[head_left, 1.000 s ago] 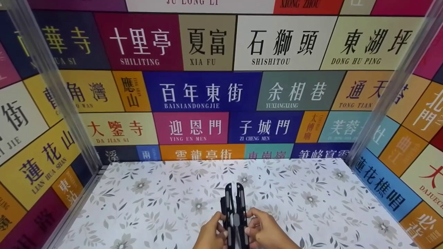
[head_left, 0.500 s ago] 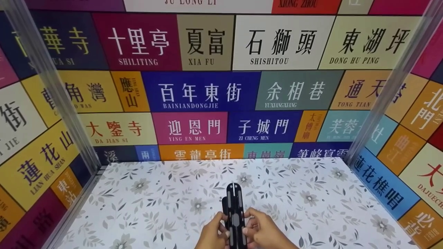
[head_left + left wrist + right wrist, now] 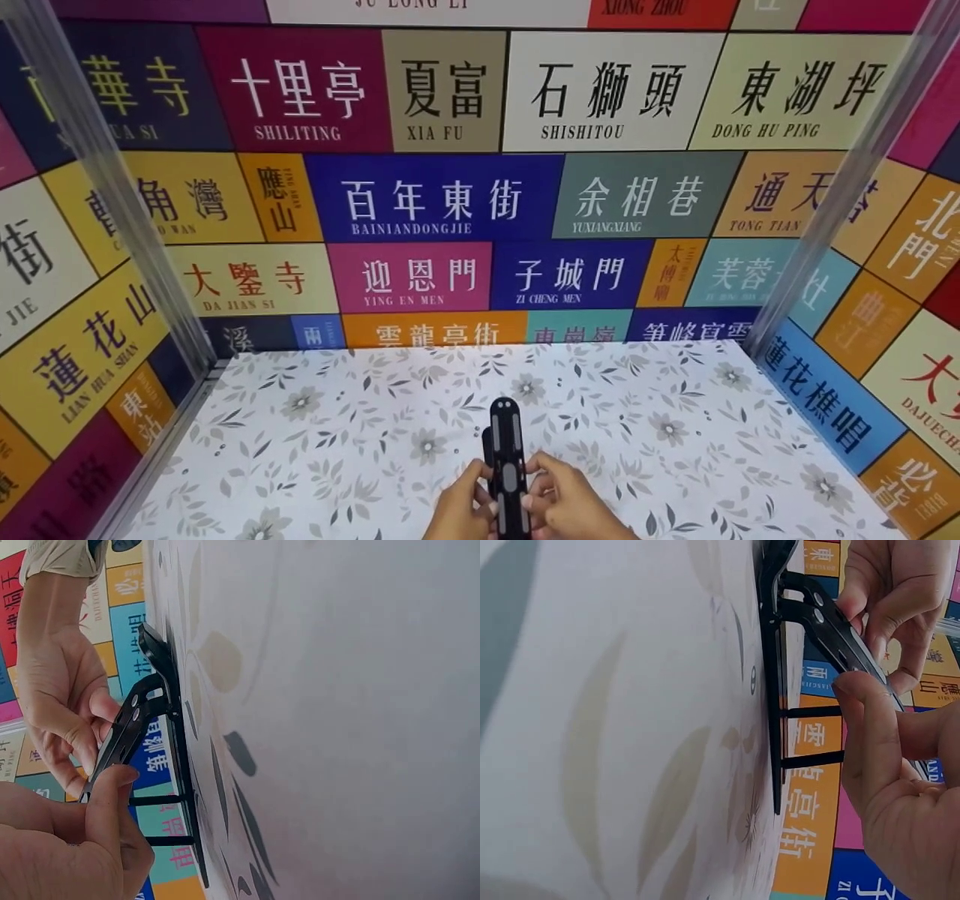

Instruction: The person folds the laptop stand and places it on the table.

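Observation:
A black folding laptop stand (image 3: 510, 465) with grey pads rests on the table in the head view, its two long arms side by side and touching. My left hand (image 3: 461, 501) grips its left side between thumb and fingers. On the opposite side my right hand (image 3: 574, 499) holds it the same way. From the left wrist view, the stand's upper arms (image 3: 120, 735) slope up from the flat base rails, with thin struts between. The right wrist view shows the base rail (image 3: 775, 720) lying along the tabletop, and fingers of both hands around the sloping part.
The table (image 3: 337, 450) has a white cover with grey flowers and leaves. Behind it and at both sides rise walls (image 3: 442, 199) of coloured panels with Chinese lettering. Clear corner strips (image 3: 840, 180) run down where the walls meet.
Both hands have moved closer together. The stand's two arms, spread apart in a narrow V a second ago, now lie against each other.

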Demonstrator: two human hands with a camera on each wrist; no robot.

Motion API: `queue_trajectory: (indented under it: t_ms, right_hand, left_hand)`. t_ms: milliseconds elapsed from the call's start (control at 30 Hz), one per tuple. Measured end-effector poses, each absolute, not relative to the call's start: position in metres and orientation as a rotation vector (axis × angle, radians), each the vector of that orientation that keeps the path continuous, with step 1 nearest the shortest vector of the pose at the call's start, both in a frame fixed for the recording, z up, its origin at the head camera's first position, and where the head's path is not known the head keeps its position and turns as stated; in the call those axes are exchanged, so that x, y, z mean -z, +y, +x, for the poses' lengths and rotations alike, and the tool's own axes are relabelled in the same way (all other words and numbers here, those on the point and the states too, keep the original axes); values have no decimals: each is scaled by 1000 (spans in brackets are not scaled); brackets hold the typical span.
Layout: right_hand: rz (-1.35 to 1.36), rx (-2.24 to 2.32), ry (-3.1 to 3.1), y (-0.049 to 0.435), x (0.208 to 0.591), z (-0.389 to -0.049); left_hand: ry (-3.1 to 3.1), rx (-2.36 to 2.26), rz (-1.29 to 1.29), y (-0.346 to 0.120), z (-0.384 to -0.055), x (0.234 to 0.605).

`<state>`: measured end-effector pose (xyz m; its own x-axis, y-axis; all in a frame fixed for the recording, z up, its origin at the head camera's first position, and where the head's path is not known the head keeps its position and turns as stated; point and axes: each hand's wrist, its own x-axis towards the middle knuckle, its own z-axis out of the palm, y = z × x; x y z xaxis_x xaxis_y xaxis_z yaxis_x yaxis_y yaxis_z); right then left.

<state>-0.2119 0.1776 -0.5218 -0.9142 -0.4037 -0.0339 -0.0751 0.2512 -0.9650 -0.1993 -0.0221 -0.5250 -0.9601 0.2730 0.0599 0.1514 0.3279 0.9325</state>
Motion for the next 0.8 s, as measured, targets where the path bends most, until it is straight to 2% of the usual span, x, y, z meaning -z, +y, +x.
queue_trajectory:
  t_ms: [267, 467, 633, 800]
  right_hand:
    - [-399, 1693, 2199, 181, 512, -217]
    - [-466, 1596, 2489, 183, 493, -243]
    - [-389, 1837, 2244, 174, 480, -266]
    - [-372, 1891, 2077, 164, 477, -280]
  left_hand:
    - [2197, -1819, 289, -29, -195, 527]
    - [1963, -1865, 171, -25, -187, 542]
    - [1853, -1943, 130, -18, -184, 549]
    - [1721, -2029, 125, -14, -185, 552]
